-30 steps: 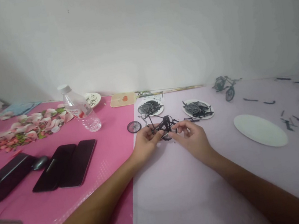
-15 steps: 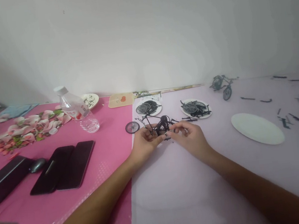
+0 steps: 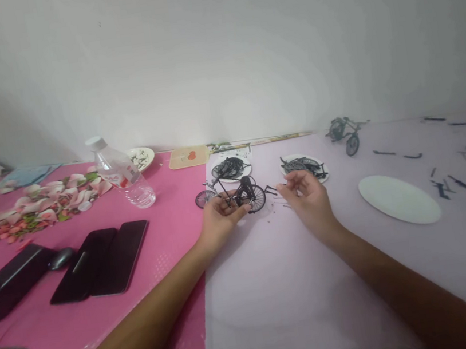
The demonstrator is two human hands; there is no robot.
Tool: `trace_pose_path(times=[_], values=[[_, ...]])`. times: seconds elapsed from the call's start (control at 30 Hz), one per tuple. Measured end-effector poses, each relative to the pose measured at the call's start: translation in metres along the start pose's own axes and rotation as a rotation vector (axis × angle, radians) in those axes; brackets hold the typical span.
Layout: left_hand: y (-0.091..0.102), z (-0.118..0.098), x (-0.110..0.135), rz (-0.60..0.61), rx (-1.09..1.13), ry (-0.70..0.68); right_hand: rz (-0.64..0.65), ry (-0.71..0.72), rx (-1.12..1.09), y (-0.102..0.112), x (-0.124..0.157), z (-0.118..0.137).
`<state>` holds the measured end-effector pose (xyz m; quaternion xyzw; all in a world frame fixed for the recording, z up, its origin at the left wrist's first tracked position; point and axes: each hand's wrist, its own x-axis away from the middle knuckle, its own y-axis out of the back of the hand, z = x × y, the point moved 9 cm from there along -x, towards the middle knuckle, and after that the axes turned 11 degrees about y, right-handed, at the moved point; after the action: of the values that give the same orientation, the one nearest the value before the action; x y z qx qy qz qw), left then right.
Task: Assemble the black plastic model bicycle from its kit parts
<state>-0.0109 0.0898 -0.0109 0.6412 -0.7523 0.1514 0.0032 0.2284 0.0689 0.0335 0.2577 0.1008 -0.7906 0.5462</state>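
A small black model bicycle (image 3: pixel 235 192) stands in my left hand (image 3: pixel 218 214), whose thumb and fingers close round its lower frame. Its rear spoked wheel (image 3: pixel 256 198) shows to the right of my thumb. Another spoked wheel (image 3: pixel 205 199) is at the fork end, partly behind my fingers; whether it is joined to the frame I cannot tell. My right hand (image 3: pixel 308 198) is apart from the bicycle, its thumb and index finger pinched; anything between them is too small to make out. Thin dark parts (image 3: pixel 270 190) lie just left of its fingertips.
Two plates of black bicycle parts (image 3: pixel 230 168) (image 3: pixel 305 166) sit behind my hands. Farther right are a white plate (image 3: pixel 399 199), a model bicycle (image 3: pixel 347 132) and loose parts. A bottle (image 3: pixel 122 172), phones (image 3: pixel 119 260) and artificial petals (image 3: pixel 46 201) occupy the pink side.
My right hand has come away from the bicycle and moved right. The bicycle's rear wheel is now uncovered, and my left hand still holds the frame.
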Motion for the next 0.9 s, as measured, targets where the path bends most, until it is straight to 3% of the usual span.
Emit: trace_pose_path(times=[0.1, 0.3, 0.53, 0.9], values=[[0.006, -0.003, -0.001, -0.046, -0.009, -0.009, -0.047, -0.030, -0.063, 0.011, -0.010, -0.014], [0.015, -0.016, 0.001, -0.111, 0.024, 0.002, 0.044, -0.104, -0.035, 0.016, -0.020, -0.031], [0.018, -0.019, 0.001, -0.156, 0.084, 0.007, 0.337, 0.131, 0.323, -0.004, -0.015, -0.016], [0.019, -0.016, 0.000, -0.138, 0.084, 0.020, 0.291, 0.240, 0.408, 0.002, -0.018, -0.009]])
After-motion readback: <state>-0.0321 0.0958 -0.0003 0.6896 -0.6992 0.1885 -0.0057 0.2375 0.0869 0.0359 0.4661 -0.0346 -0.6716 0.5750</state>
